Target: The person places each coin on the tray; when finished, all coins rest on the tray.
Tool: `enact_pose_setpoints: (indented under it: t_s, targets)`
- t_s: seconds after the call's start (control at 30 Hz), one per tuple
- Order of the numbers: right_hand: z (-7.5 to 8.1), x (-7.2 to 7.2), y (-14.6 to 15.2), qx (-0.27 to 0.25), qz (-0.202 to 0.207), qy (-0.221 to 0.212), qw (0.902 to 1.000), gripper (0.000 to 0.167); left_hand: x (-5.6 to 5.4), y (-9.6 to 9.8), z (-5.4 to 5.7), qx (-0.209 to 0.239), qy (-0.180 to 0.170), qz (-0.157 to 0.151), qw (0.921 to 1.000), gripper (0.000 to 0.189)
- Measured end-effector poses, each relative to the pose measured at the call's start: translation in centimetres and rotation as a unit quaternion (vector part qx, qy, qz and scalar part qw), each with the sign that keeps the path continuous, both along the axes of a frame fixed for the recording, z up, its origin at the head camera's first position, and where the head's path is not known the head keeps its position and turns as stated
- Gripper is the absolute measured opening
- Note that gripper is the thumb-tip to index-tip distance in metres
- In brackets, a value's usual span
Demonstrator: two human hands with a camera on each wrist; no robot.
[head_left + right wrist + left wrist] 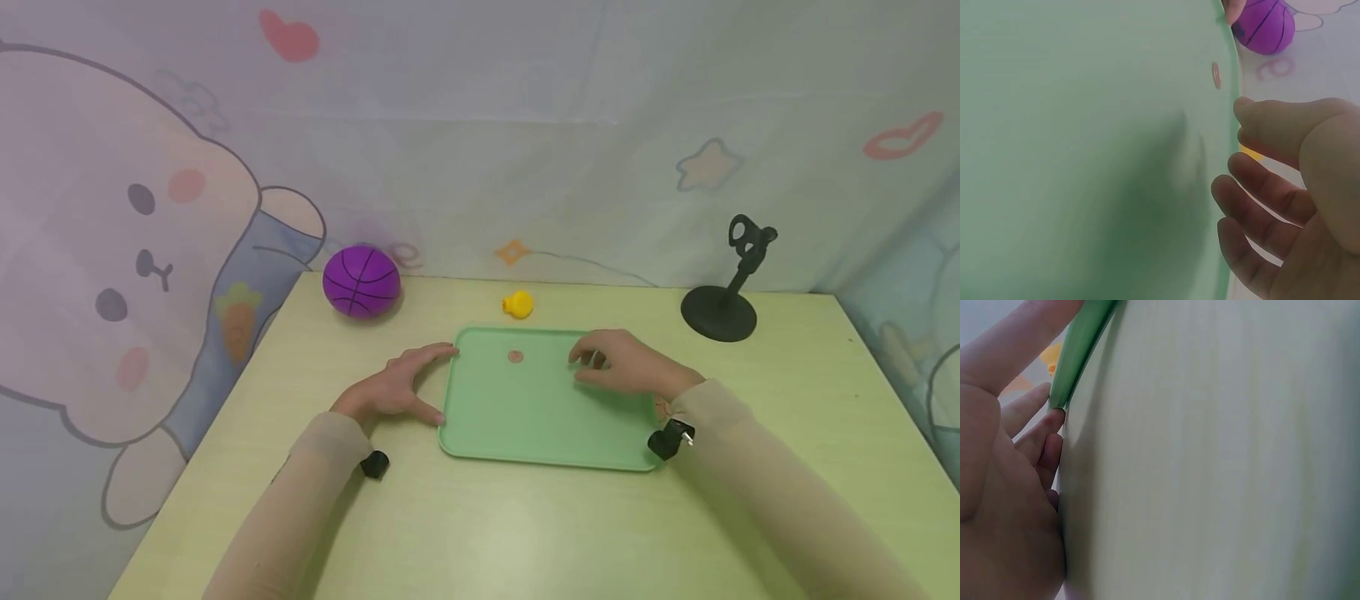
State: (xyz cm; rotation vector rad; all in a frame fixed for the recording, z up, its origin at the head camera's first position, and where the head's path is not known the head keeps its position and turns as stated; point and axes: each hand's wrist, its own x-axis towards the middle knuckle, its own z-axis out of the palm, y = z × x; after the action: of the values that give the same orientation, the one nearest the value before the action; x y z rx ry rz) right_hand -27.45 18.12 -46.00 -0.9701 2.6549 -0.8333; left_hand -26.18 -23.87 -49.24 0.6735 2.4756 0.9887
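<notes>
Fingers of left hand (392,387) spread wide, touching left rim of green tray (525,417) | right hand (621,363) loosely curved above it | tray on table (465,533), brown disc (515,357) inside, markings too small to read

Free gap between yellow object (522,304) and black stand (720,315), behind green tray (532,417); purple ball (362,282) an obstacle leftward

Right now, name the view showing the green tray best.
The head view: nearly all the green tray shows, the right hand covering part. The left wrist view catches only a strip; the right wrist view, broad surface and one edge.
</notes>
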Motion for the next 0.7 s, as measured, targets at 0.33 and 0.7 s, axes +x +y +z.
enact_pose_setpoints:
  t_s: [0.33,0.7]
  targets:
    - [0.7,0.9,4.3,0.009,-0.024,0.008,0.9996,0.026,0.0,0.1,0.2,-0.001,-0.010,0.010,0.9999,0.111]
    - [1.5,1.6,9.5,0.013,-0.076,0.018,0.9969,0.016,0.0,-0.1,-0.1,-0.002,-0.012,0.011,0.9999,0.111]
